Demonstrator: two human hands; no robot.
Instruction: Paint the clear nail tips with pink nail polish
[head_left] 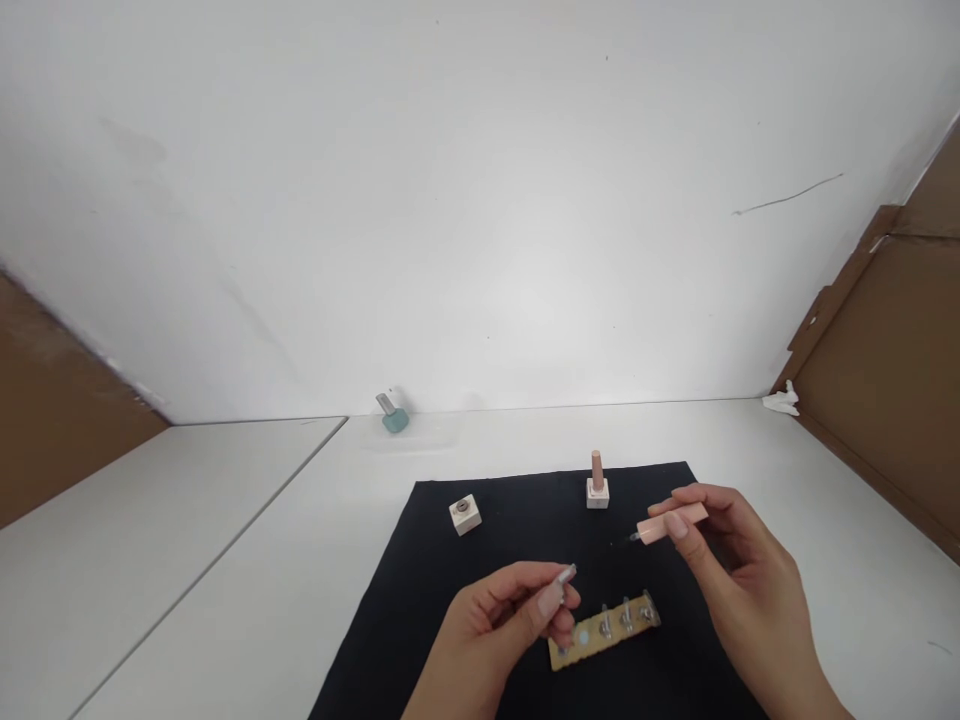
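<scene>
My left hand [510,625] pinches a small clear nail tip [566,574] between thumb and fingers. In my right hand [739,570] is a pink nail polish brush cap [671,523], its thin brush pointing left toward the nail tip and apart from it. Below the hands lies a tan strip [592,648] carrying several clear nail tips on small stands; my left fingers hide part of its left end. An uncapped white nail polish bottle [465,514] sits at the left of the black mat. A closed pink-capped bottle [598,488] stands at the mat's back.
The black mat [390,610] covers the middle of the white table [225,600]. A teal bottle with a silver cap [394,415] is by the back wall. Brown panels [885,380] flank both sides, and a crumpled white scrap [782,399] lies in the right corner.
</scene>
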